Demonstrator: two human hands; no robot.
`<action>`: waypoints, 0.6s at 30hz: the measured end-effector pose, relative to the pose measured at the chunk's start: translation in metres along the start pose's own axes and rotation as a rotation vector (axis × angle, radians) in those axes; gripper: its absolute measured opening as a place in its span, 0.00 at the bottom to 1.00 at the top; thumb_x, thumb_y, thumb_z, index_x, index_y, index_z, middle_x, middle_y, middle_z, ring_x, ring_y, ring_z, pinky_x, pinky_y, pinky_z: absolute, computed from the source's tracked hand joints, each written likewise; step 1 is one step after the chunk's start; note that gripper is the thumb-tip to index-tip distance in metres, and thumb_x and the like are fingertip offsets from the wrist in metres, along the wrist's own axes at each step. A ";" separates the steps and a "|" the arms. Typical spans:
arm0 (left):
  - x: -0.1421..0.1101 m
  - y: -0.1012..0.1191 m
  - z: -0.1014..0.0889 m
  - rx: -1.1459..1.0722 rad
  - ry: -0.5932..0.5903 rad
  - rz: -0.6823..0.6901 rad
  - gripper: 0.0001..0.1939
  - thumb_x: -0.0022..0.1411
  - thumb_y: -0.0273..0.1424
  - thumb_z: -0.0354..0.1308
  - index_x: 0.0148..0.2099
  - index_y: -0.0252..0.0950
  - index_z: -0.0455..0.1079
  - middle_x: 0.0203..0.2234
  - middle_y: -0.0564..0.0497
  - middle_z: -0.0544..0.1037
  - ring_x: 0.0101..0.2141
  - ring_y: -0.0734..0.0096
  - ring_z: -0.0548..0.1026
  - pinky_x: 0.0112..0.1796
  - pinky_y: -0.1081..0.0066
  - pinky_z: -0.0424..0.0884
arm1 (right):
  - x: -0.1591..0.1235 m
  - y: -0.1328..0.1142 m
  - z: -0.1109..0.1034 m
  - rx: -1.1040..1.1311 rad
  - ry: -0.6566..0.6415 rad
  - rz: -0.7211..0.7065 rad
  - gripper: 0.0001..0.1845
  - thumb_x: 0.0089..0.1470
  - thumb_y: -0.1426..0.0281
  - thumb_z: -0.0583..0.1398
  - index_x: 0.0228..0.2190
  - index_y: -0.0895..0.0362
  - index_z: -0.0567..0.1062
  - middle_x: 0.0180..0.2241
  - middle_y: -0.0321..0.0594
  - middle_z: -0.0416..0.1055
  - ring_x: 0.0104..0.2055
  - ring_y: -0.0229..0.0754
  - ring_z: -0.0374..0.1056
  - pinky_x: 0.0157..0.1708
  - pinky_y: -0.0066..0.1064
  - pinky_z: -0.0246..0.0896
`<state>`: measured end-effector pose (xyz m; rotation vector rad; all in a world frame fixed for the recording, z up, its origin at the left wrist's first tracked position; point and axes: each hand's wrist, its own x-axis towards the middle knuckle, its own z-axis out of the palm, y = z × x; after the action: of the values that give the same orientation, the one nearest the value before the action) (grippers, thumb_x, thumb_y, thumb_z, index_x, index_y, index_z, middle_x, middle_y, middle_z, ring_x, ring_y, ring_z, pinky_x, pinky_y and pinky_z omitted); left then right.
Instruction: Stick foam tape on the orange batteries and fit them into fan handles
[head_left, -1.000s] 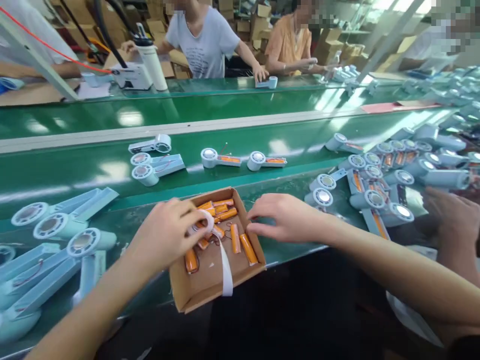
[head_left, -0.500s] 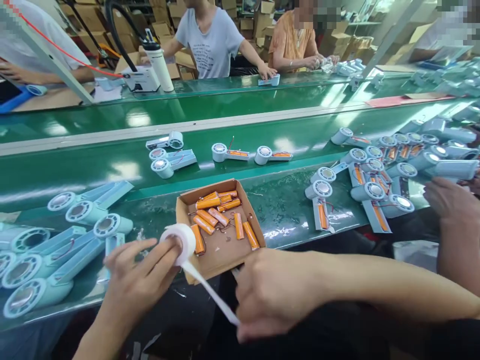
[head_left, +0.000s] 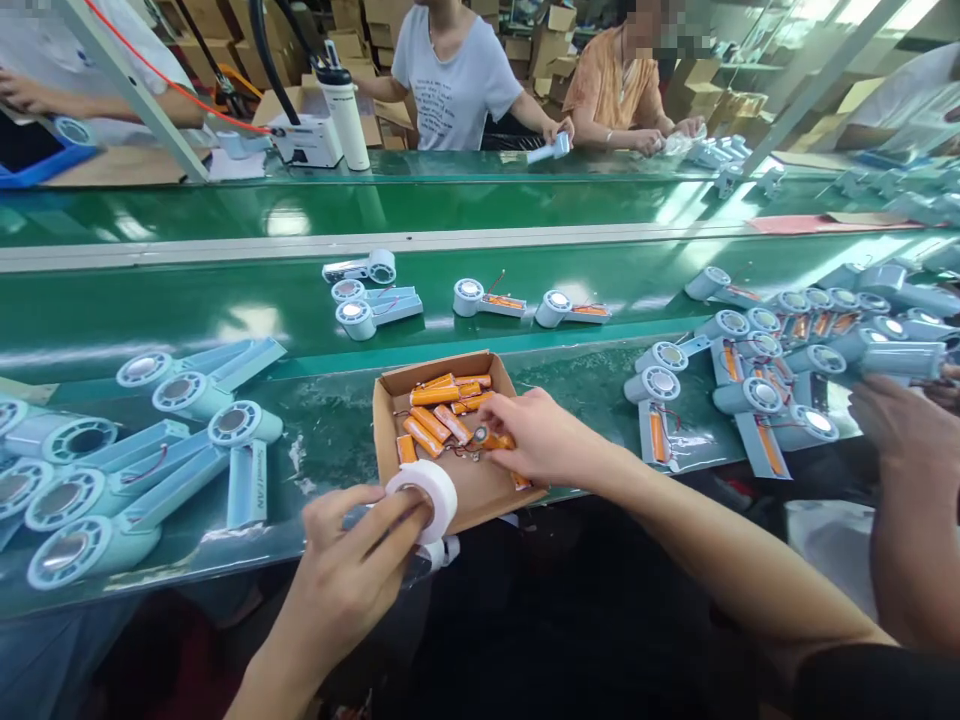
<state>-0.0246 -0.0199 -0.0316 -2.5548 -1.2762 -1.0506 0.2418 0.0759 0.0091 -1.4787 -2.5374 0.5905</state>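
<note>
My left hand (head_left: 352, 570) grips a white roll of tape (head_left: 425, 497) at the near edge of the bench, with a short loose tail of tape hanging below the roll. My right hand (head_left: 541, 436) reaches into a shallow cardboard tray (head_left: 480, 490) and pinches one orange cylindrical battery (head_left: 491, 439) with thin wires. Several more orange batteries (head_left: 433, 395) lie in the tray's far half.
Light blue handheld fan shells (head_left: 180, 440) lie in a heap at left, more fan shells (head_left: 795, 350) at right, and a few on the green conveyor belt (head_left: 187, 310). Another person's hand (head_left: 900, 425) is at right. Two people work across the belt beside a white bottle (head_left: 349, 105).
My right hand let go of the pulled-out tape strip and moved up into the tray onto a battery. The left hand kept the roll, shifting it slightly right.
</note>
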 end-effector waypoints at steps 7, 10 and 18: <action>0.021 -0.004 -0.014 0.084 -0.149 0.160 0.21 0.65 0.17 0.59 0.54 0.44 0.77 0.44 0.53 0.86 0.50 0.54 0.75 0.50 0.56 0.70 | -0.041 0.004 -0.014 1.062 0.181 -0.047 0.19 0.60 0.67 0.63 0.52 0.55 0.80 0.50 0.45 0.83 0.47 0.46 0.80 0.43 0.35 0.73; 0.037 0.003 -0.021 0.096 -0.178 0.257 0.21 0.66 0.17 0.58 0.54 0.45 0.78 0.45 0.54 0.86 0.48 0.56 0.76 0.49 0.56 0.71 | -0.050 -0.004 -0.018 1.010 0.125 -0.070 0.17 0.64 0.68 0.60 0.52 0.54 0.81 0.49 0.43 0.83 0.42 0.43 0.78 0.37 0.30 0.71; 0.061 0.021 -0.026 0.123 -0.200 0.470 0.17 0.70 0.20 0.56 0.46 0.45 0.81 0.43 0.55 0.85 0.45 0.63 0.75 0.52 0.58 0.72 | -0.060 -0.017 -0.022 0.643 0.116 -0.226 0.20 0.69 0.72 0.54 0.57 0.57 0.79 0.45 0.43 0.84 0.40 0.41 0.78 0.41 0.29 0.69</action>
<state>0.0024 -0.0022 0.0299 -2.7145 -0.6818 -0.6173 0.2648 0.0225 0.0401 -0.9530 -2.0854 1.1051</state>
